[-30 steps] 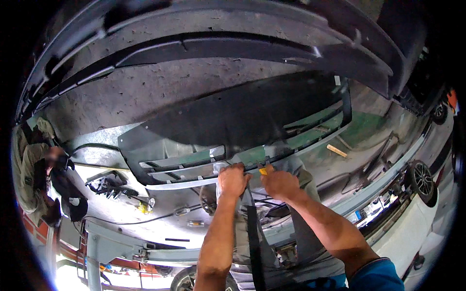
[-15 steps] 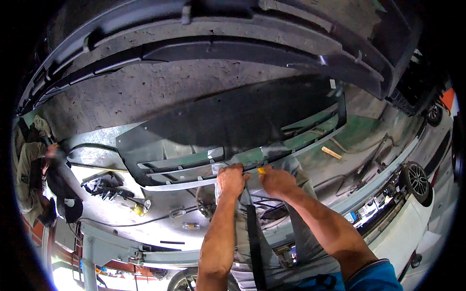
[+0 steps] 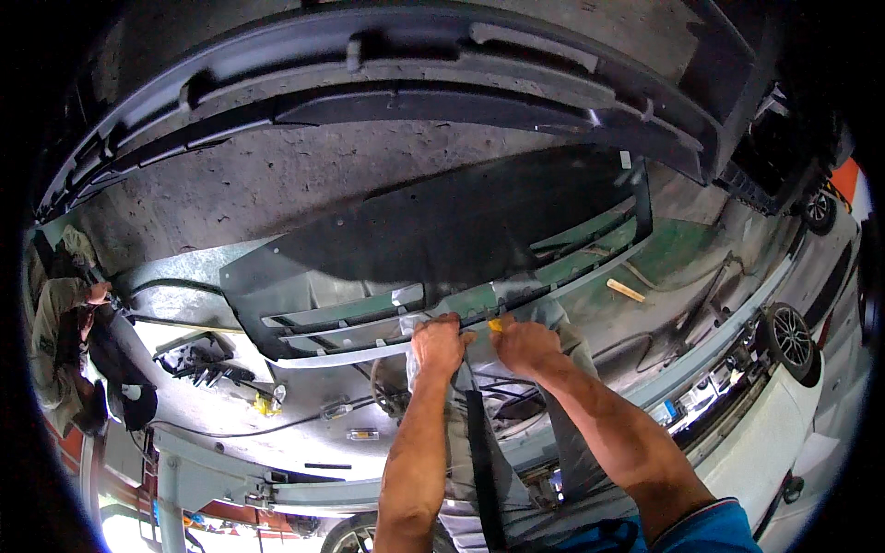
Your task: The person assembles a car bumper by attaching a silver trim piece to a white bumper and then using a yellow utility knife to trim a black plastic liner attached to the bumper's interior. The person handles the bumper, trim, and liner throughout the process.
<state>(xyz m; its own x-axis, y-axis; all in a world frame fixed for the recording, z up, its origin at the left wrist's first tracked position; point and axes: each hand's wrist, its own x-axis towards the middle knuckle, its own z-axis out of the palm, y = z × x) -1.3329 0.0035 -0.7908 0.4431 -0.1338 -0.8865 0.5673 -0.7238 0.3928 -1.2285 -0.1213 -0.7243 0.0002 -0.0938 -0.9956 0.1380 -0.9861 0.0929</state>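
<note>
A large dark car panel (image 3: pixel 406 230) with slotted openings lies in front of me, its near edge crossing between my hands. My left hand (image 3: pixel 439 345) has its fingers curled over that near edge. Close beside it, my right hand (image 3: pixel 525 348) is closed around a small yellow-handled tool (image 3: pixel 495 324), held against the same edge. The tool's kind cannot be made out, as my fingers cover most of it.
A long black bumper-like part (image 3: pixel 387 97) arches above the panel. On the left a person (image 3: pixel 69 323) works near black parts (image 3: pixel 198 358). A wooden stick (image 3: pixel 626 290) and a clear bottle (image 3: pixel 362 434) lie on the floor. A grey lift beam (image 3: pixel 664 378) and white car (image 3: pixel 770 429) are right.
The view has shifted slightly, and the overhead black part sits a little lower. My right hand has moved only slightly at the panel's edge; my left hand stays in place.
</note>
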